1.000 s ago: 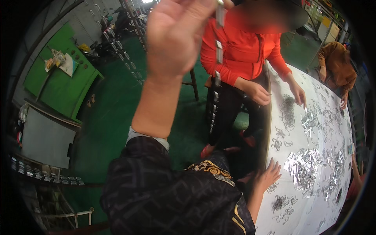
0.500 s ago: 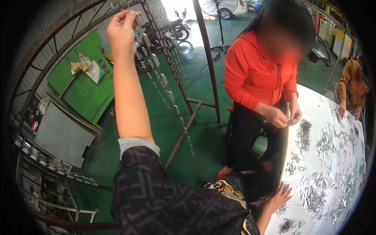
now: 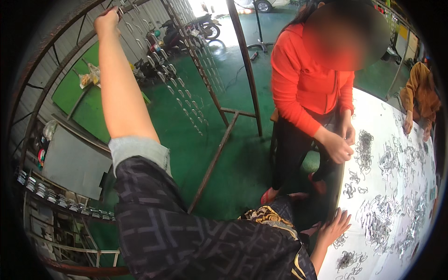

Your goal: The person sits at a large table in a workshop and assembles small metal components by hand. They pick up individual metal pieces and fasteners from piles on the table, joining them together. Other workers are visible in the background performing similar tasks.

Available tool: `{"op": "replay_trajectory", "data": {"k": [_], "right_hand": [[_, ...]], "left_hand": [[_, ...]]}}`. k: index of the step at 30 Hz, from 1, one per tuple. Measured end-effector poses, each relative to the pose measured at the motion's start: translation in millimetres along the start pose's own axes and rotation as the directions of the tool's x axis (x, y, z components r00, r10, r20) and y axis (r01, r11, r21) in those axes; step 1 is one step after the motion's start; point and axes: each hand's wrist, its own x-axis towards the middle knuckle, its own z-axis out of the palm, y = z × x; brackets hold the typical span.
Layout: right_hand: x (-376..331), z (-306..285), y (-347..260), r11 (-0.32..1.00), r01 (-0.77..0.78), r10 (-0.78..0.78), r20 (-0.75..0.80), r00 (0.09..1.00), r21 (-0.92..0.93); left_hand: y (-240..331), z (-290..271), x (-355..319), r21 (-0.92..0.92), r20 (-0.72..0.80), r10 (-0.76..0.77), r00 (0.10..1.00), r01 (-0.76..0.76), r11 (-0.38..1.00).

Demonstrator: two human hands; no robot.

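Note:
My left arm is stretched up to the upper left. At its end my left hand (image 3: 107, 22) is closed at the top of a hanging chain of small metal pieces (image 3: 154, 60), by the rack's bar; its fingertips are small and partly hidden. Several more strands (image 3: 198, 44) of such pieces hang to the right. My right hand (image 3: 333, 228) lies flat on the near left edge of the white table (image 3: 347, 186), fingers spread, holding nothing. Close to it lie dark wire hooks (image 3: 347, 259) and a heap of shiny metal pieces (image 3: 378, 217).
A person in a red jacket (image 3: 308, 70) stands at the table, hands together over its edge. Another in brown (image 3: 420, 93) works at the far right. A rusty metal frame (image 3: 210, 163) stands on the green floor. A row of metal pieces (image 3: 60, 198) sits on a rack at lower left.
My left hand has moved up and to the left, toward the rack's bar, and the hanging strands have shifted with it. My right hand stays on the table. The red-jacketed person's hands have moved slightly.

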Motion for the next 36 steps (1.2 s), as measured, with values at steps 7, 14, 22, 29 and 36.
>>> {"op": "replay_trajectory", "data": {"k": [7,14,22,29,36], "right_hand": [[1,-8,-4,0.999,-0.038,0.038,0.025,0.999,0.000],[2,-5,-3,1.000,-0.030,0.030,0.022,0.999,0.008],[1,-5,-5,0.999,-0.048,0.048,0.018,0.999,0.006],[0,-4,-2,1.000,-0.013,0.013,-0.007,1.000,-0.025],[1,-4,-2,1.000,-0.010,0.010,-0.010,1.000,-0.013]], "left_hand": [[-17,15,59,0.220,-0.023,0.075,0.997,-0.068,0.973],[4,24,70,0.433,-0.049,0.215,0.975,-0.173,0.885],[7,32,77,0.553,-0.050,0.307,0.950,-0.229,0.801],[1,37,85,0.620,-0.028,0.382,0.924,-0.284,0.732],[-6,36,87,0.669,-0.020,0.430,0.902,-0.308,0.676]]}}
